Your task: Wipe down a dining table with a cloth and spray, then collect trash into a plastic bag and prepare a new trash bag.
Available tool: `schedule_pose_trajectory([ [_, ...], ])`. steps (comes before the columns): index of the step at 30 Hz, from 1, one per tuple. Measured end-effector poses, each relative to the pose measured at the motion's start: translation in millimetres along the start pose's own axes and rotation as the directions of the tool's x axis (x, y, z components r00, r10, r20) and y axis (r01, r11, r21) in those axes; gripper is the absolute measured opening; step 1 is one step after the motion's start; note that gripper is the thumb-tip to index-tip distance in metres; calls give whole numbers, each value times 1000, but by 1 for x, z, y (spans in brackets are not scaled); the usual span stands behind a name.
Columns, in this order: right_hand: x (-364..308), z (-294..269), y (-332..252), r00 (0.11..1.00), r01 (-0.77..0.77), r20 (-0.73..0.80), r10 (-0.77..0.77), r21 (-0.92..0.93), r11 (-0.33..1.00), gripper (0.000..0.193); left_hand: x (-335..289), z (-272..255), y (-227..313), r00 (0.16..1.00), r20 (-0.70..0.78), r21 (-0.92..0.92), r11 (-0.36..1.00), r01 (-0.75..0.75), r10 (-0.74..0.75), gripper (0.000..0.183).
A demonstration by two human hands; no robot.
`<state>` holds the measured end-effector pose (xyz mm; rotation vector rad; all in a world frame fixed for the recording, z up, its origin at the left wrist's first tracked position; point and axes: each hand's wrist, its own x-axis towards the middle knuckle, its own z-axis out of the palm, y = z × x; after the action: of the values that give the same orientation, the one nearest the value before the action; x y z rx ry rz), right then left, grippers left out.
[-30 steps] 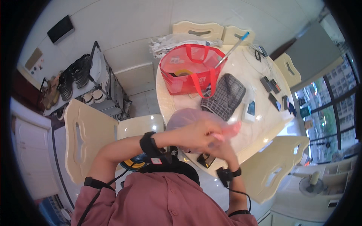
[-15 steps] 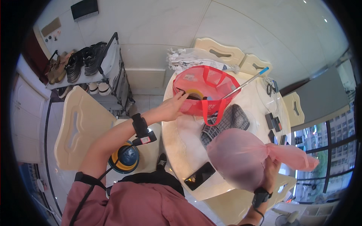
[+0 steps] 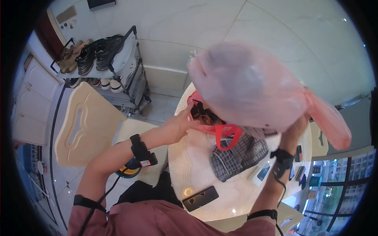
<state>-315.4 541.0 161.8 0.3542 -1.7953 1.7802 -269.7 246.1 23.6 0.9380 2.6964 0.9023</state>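
My right hand (image 3: 294, 130) is closed on the gathered neck of a full, cloudy pink plastic bag (image 3: 252, 86). Lifted above the table, the plastic bag covers much of a red tote bag (image 3: 229, 129). At the tote's left rim, my left hand (image 3: 180, 125) has its fingers closed on the edge. Dark items and something brownish (image 3: 204, 118) show inside the tote's mouth, too hidden to name. Just in front of the tote lies a grey checked fabric item (image 3: 232, 159).
A black phone (image 3: 201, 198) rests at the front of the round table (image 3: 179, 157). Beside my right forearm is a white-and-blue pack (image 3: 261, 173). A cream chair (image 3: 80, 126) and a shoe rack (image 3: 132, 67) stand to the left.
My right hand has raised the pink plastic bag from the table's right front up and over the tote. My left hand stays at the tote's rim. The view has shifted a little.
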Motion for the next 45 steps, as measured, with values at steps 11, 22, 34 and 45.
schedule_pose_trajectory([
  [11, 33, -41, 109, 747, -362, 569, 343, -83, 928, 23, 13, 9, -13, 987, -158, 177, 982, 68, -40, 62],
  [22, 1, 50, 94, 878, 53, 467, 104, -311, 949, 26, 17, 18, -28, 917, -383, 209, 977, -31, 111, 51],
  [34, -96, 91, -2, 870, 248, 492, 25, -481, 841, 28, -243, 21, -7, 938, -337, 257, 950, 176, -83, 17],
  [45, -371, 273, -182, 142, 70, 809, 571, -583, 809, 26, -623, 186, 64, 661, -385, -181, 755, 630, -644, 15],
])
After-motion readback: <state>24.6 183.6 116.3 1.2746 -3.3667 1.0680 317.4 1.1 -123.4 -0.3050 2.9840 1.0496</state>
